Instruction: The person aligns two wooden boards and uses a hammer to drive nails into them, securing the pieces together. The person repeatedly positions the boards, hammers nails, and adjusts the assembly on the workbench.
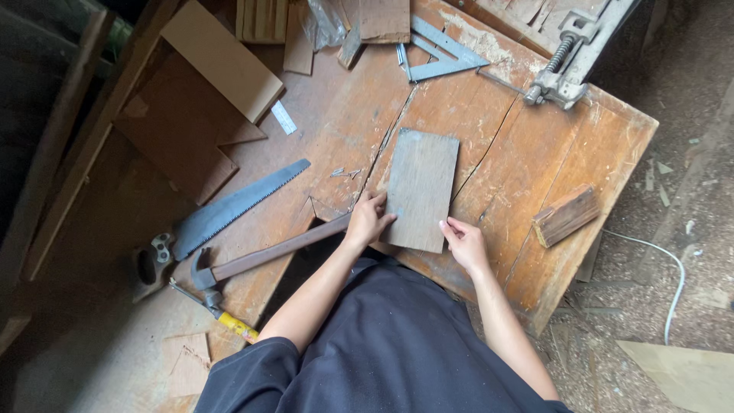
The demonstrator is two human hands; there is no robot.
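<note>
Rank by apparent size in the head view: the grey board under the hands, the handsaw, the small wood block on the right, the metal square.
1. Grey board, touched by both hands.
2. Handsaw, longer but narrower, so close to the board.
3. Metal square.
4. Wood block.

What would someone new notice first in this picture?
First the grey wooden board lying flat mid-bench, with the left hand on its near left edge and the right hand at its near right corner. Left of them lie a handsaw and a claw hammer; a metal clamp sits at the far right.
</note>
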